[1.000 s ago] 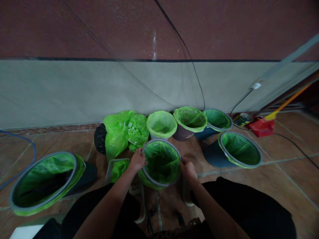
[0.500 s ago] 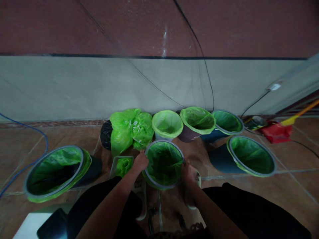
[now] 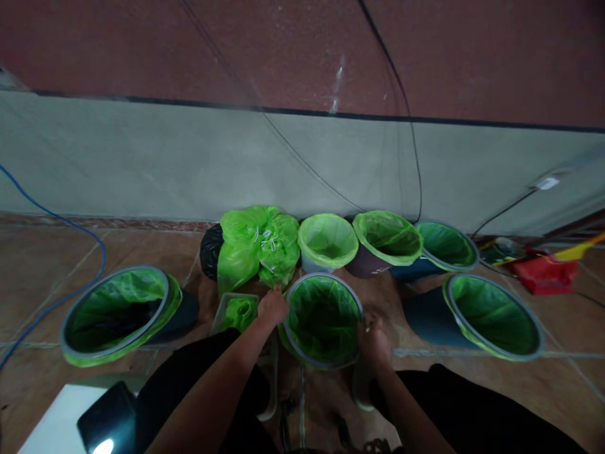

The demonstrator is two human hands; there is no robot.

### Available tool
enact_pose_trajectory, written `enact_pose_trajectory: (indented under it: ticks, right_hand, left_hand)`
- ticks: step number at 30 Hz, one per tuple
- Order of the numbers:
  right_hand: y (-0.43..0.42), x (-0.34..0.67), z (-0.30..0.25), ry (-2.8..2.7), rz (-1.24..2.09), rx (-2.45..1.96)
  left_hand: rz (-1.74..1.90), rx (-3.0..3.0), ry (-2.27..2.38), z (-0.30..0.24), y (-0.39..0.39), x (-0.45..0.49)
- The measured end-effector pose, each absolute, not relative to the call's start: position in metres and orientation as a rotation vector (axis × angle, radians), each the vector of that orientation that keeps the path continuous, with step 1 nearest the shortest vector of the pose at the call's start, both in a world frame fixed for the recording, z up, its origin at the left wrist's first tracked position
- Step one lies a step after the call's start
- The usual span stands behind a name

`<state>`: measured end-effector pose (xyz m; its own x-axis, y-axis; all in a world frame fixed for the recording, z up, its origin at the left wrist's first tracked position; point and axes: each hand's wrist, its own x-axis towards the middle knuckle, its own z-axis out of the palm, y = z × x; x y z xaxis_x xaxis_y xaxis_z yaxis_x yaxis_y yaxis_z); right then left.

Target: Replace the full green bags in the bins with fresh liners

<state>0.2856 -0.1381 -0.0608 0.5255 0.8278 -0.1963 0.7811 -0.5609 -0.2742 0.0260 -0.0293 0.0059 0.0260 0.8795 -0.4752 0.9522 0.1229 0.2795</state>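
A round bin (image 3: 322, 318) with a grey rim ring and a green liner stands on the tiled floor right in front of me. My left hand (image 3: 272, 307) is closed on its left rim. My right hand (image 3: 375, 340) sits just off the right rim, fingers curled and partly blurred, and I cannot see whether it touches the ring. My knees in dark trousers flank the bin.
A large lined bin (image 3: 118, 313) lies to the left, another (image 3: 491, 315) to the right. Three smaller lined bins (image 3: 328, 241) line the wall beside tied green bags (image 3: 258, 246). A small tray with a green bag (image 3: 237, 313), a red dustpan (image 3: 543, 274) and cables are around.
My view has swung left and the scene shifted right. My right hand has slipped down off the bin's right rim; my left hand stays on the left rim.
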Motion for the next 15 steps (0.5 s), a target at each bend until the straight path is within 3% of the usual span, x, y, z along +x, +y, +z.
enact_pose_trajectory:
  ticks: [4,15]
  right_hand:
    - [-0.088,0.273,-0.041,-1.704,0.235,-2.386]
    - [-0.050,0.262,-0.065,-2.079,0.442,-2.296]
  left_hand:
    - [-0.258,1.760,1.831,-0.001,-0.035,0.025]
    - [-0.182,1.689,1.893,-0.028,-0.032,0.020]
